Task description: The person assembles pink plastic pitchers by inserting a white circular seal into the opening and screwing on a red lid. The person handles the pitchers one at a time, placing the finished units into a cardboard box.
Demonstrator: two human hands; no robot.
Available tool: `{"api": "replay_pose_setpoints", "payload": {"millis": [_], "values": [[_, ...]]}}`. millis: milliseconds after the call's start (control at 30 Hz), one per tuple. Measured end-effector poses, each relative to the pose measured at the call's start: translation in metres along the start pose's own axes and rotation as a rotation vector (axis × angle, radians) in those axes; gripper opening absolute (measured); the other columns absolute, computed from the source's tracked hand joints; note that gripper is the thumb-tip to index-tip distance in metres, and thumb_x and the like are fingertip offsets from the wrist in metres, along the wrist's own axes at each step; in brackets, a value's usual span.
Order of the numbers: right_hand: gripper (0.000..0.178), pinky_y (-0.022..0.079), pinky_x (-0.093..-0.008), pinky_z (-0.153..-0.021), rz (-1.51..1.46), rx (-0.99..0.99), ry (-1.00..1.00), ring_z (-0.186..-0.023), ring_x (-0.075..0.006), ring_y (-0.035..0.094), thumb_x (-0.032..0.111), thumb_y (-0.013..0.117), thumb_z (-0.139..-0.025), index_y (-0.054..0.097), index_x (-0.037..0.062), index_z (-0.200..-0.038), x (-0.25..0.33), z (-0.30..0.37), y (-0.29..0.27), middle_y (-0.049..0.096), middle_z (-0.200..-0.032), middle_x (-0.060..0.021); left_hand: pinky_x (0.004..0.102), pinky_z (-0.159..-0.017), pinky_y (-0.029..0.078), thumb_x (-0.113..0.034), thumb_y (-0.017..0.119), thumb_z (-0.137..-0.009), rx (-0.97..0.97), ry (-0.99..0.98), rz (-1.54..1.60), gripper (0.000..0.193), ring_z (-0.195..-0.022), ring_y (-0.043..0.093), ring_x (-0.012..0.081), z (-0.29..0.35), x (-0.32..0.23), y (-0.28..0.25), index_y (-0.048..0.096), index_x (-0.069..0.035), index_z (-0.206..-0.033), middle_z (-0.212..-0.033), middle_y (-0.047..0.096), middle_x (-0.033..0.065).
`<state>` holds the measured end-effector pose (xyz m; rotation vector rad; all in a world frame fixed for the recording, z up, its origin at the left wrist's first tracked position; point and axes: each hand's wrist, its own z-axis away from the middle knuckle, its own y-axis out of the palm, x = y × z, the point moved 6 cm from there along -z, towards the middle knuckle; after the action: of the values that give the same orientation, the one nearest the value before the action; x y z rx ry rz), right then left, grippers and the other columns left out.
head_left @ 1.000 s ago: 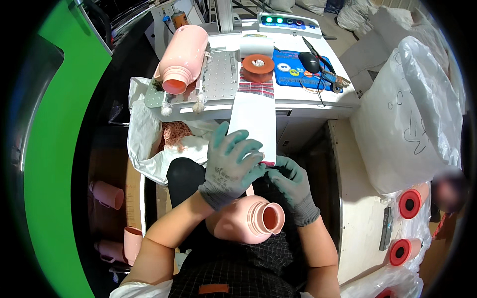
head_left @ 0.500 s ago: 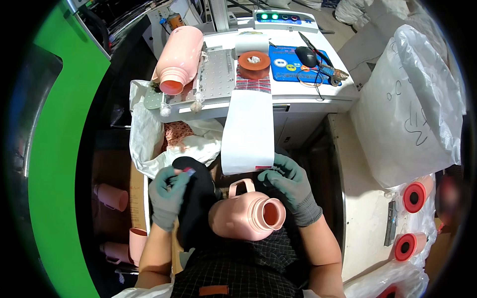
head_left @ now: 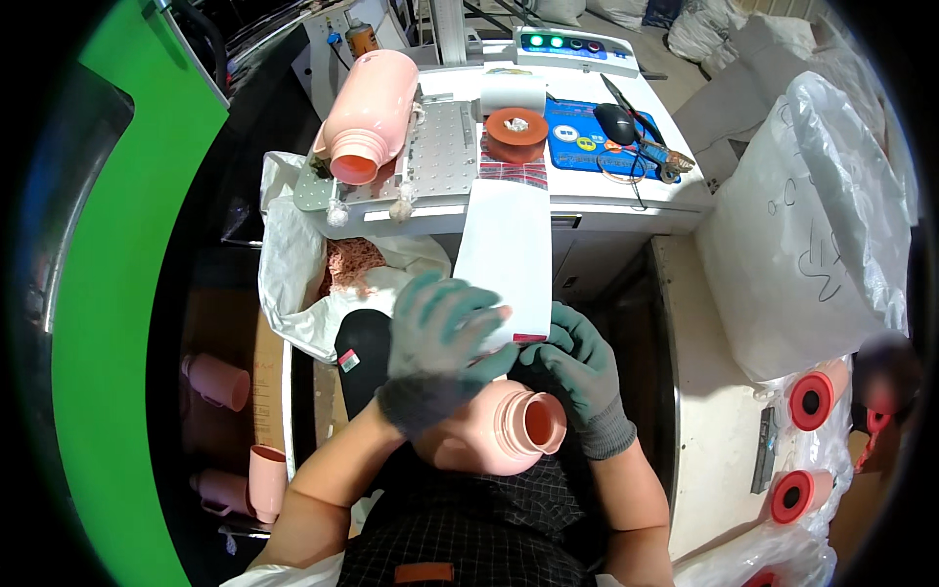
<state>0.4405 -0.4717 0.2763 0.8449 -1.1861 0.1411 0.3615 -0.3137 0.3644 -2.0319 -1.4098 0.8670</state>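
Pink glossy jug with a wide ringed mouth (head_left: 479,430) lies tilted across the dark checked apron (head_left: 489,528), mouth to the right; grey-and-green gloved left hand (head_left: 442,328) hovers above it, fingers loosely spread, motion-blurred, any sticker in its grip impossible to tell; gloved right hand (head_left: 584,367) half curled, thumb and fingers nearly meeting by the lower corner of a long white paper strip (head_left: 509,254), pinch or mere touch unclear; jug looks light, stiff, perhaps slippery, best held round the shoulder below its neck; strip seems limp, easily creased, best taken by its edges; small red label (head_left: 530,338) at strip's end, red-and-white sticker (head_left: 349,361) on the knee, print too small; dark handwriting marks the white plastic sack (head_left: 782,245).
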Motion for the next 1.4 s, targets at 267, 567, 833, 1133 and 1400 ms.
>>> {"api": "replay_pose_setpoints", "payload": {"millis": [267,567,833,1133,1400], "values": [[0.058,0.055,-0.0296,-0.092,-0.091,-0.002,-0.001,-0.101,-0.0149,0.069,-0.001,0.056,-0.092,0.043,-0.0096,-0.147,-0.002,0.003,-0.001,0.071,-0.122,-0.0154,0.0547,-0.109,0.046,-0.021,0.081,-0.076,0.011,0.041,-0.034,0.015,-0.108,0.060,0.0250,0.004,-0.007,0.026,0.074,-0.017,-0.089,-0.102,0.067,-0.0023],[0.054,0.053,-0.0260,-0.080,0.045,-0.301,-0.196,-0.092,-0.0126,0.064,0.009,0.059,-0.099,0.044,-0.0042,-0.149,0.005,0.025,-0.020,0.069,-0.116,-0.0126,0.0522,-0.097,0.051,-0.012,0.084,-0.077,-0.063,0.027,0.157,0.024,-0.101,0.064,0.0277,0.043,-0.019,0.012,0.071,-0.017,-0.097,-0.105,0.070,0.0025],[0.068,0.060,-0.0303,-0.077,0.126,-0.053,0.651,-0.095,-0.0196,0.069,0.053,0.044,-0.109,0.046,-0.0002,-0.151,-0.072,0.155,-0.068,0.067,-0.123,-0.0163,0.0398,-0.077,0.056,-0.011,0.084,-0.080,-0.031,-0.010,0.609,0.035,-0.092,0.069,0.0242,0.125,-0.076,0.018,0.066,-0.013,-0.110,-0.103,0.072,0.0052],[0.112,0.051,-0.0380,-0.104,0.220,0.005,0.216,-0.122,-0.0259,0.062,0.049,0.083,-0.087,0.023,-0.0069,-0.162,-0.058,0.154,-0.022,0.056,-0.145,-0.0206,0.0333,-0.081,0.056,-0.009,0.077,-0.089,-0.144,-0.648,0.843,0.013,-0.090,0.070,0.0177,0.140,-0.028,-0.030,0.075,-0.005,-0.101,-0.096,0.074,0.0045],[0.114,0.043,-0.0428,-0.116,0.605,0.031,-0.096,-0.142,-0.0314,0.051,0.044,0.083,-0.087,0.018,-0.0118,-0.162,-0.084,0.150,0.007,0.044,-0.158,-0.0268,0.0258,-0.071,0.049,-0.010,0.071,-0.093,-0.218,-1.367,1.243,0.011,-0.072,0.060,0.0099,0.217,0.041,-0.020,0.075,0.000,-0.093,-0.080,0.067,0.0032]]}}
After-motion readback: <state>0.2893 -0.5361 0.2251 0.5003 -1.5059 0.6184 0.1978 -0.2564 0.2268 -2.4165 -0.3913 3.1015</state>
